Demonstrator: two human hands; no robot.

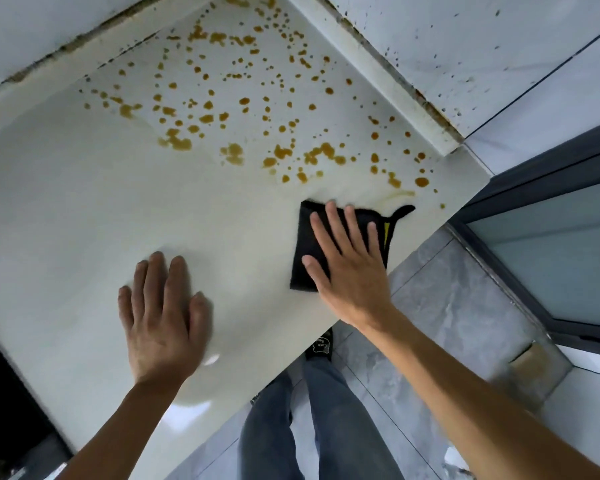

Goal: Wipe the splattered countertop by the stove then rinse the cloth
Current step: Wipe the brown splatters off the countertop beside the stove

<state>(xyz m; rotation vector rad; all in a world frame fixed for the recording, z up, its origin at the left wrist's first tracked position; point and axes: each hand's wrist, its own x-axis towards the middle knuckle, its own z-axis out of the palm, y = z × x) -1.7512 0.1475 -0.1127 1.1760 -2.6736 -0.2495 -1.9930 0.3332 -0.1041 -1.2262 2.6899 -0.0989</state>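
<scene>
The white countertop (84, 209) carries many orange-brown splatters (236, 109) across its far half, up to the back corner. A folded black cloth (303, 244) with a yellow tag lies near the counter's right edge, just short of the nearest spots. My right hand (350, 268) lies flat on the cloth with fingers straight and spread, pressing it down. My left hand (163, 317) rests flat on the bare counter, to the left of the cloth, holding nothing. A faint yellowish smear (397, 195) shows beside the cloth's top right corner.
White tiled walls (465, 53) with dark specks meet the counter at the back. A dark stove edge (4, 393) sits at the lower left. Grey floor tiles (447, 306), my legs and a dark-framed glass door (551, 244) lie to the right.
</scene>
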